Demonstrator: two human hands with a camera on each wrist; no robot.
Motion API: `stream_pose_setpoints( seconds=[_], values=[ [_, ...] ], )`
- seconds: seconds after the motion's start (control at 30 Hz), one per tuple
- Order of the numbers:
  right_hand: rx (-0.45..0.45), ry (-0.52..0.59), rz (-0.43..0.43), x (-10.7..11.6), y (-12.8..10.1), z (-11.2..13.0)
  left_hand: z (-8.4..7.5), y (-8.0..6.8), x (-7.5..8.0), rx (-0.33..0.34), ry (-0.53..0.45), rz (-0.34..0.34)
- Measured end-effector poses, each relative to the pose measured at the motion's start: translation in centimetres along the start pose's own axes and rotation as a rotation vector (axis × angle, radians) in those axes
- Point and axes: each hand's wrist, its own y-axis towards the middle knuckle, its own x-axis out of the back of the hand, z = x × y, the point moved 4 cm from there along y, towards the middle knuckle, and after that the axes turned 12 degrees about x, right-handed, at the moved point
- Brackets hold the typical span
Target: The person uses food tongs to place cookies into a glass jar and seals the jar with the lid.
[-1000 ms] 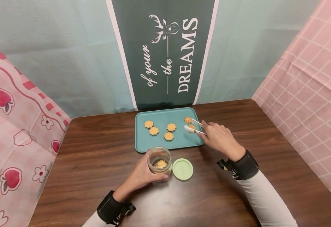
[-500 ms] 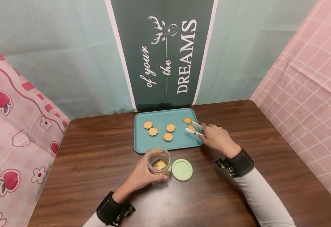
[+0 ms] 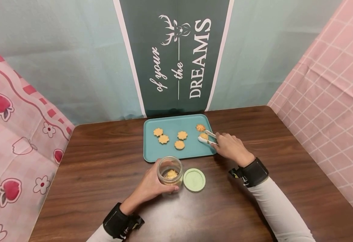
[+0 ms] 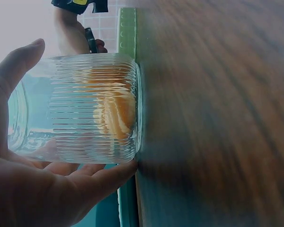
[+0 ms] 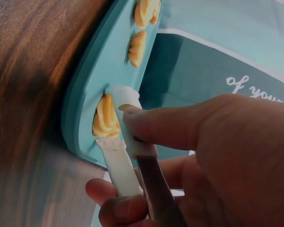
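Right hand grips white tongs, tips closed around a swirl cookie at the right edge of the teal tray; the right wrist view shows the cookie between both tips and against the tray surface. Second swirl cookie sits just beyond it near the tray's far right corner. Four flat cookies lie mid-tray. Left hand wraps the ribbed glass jar, upright on the table just off the tray's near edge, one cookie inside. Green lid lies flat just right of the jar.
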Motion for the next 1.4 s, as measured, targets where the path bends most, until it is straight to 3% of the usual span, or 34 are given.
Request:
stream_pose_setpoints(
  seconds=[0.53, 0.87, 1.4],
  values=[
    [0.046, -0.034, -0.023, -0.3, 0.2, 0.9, 0.3, -0.1, 0.1, -0.003, -0.005, -0.004],
    [0.056, -0.041, -0.029, -0.6, 0.1, 1.0, 0.6, -0.2, -0.1, 0.031, -0.015, 0.011],
    [0.066, -0.036, -0.063, -0.3, -0.1, 0.9, -0.1, 0.0, -0.1, -0.02, -0.015, 0.019]
  ],
)
